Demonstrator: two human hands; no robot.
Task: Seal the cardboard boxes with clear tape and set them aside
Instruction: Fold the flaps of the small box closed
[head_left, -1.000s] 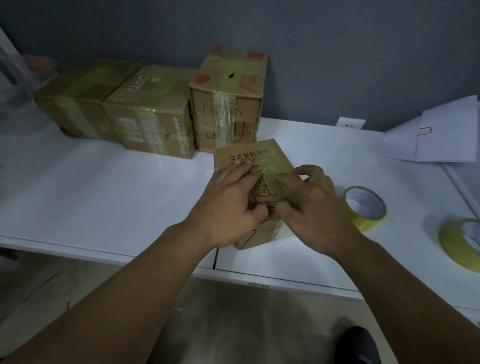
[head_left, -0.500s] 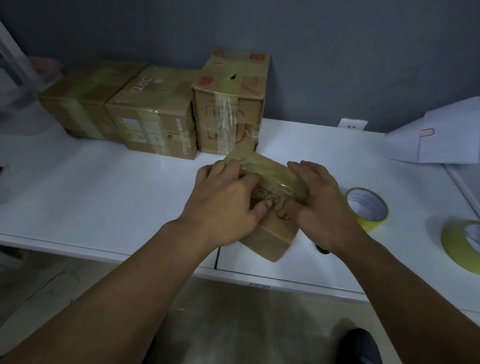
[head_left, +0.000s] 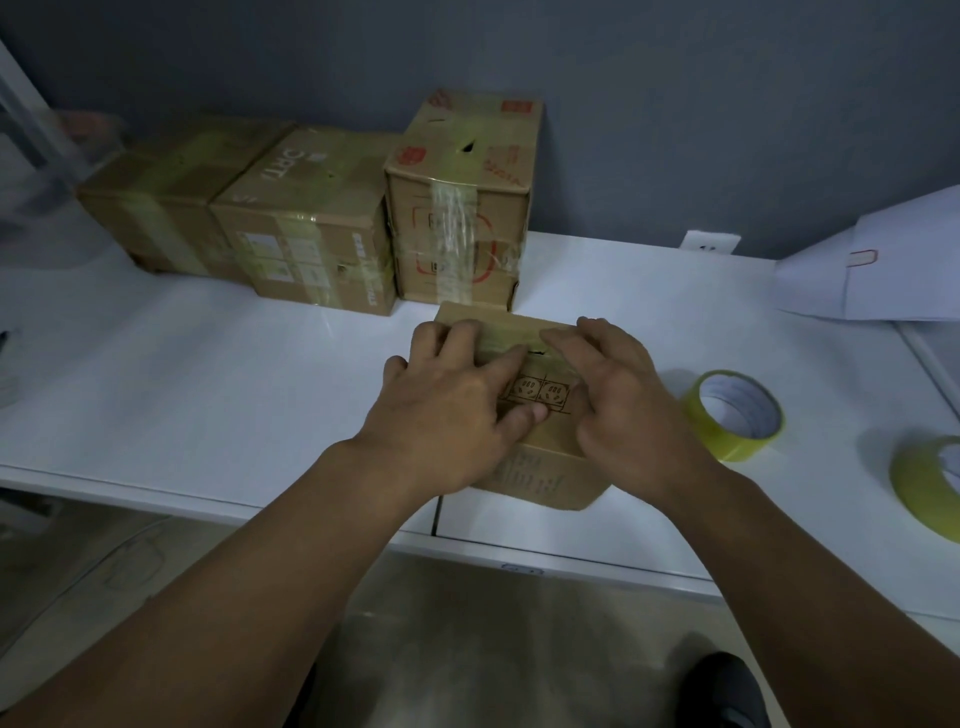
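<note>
A small brown cardboard box (head_left: 545, 475) with printed socket drawings lies near the front edge of the white table (head_left: 218, 395). My left hand (head_left: 452, 410) lies flat on its top left, fingers straight and pressing on the taped surface. My right hand (head_left: 618, 395) presses the top right the same way, its fingers reaching the far edge. Much of the box top is hidden under both hands. A roll of yellowish clear tape (head_left: 737, 413) lies on the table just right of my right hand.
Three taped cardboard boxes (head_left: 311, 228) stand in a row at the back by the grey wall, the right one (head_left: 462, 208) tallest. A second tape roll (head_left: 930, 488) lies at the right edge. White folded card (head_left: 883, 270) rests at the back right.
The small box has been turned and laid flat, squared to the table edge. Both hands have shifted from gripping it to pressing flat on its top.
</note>
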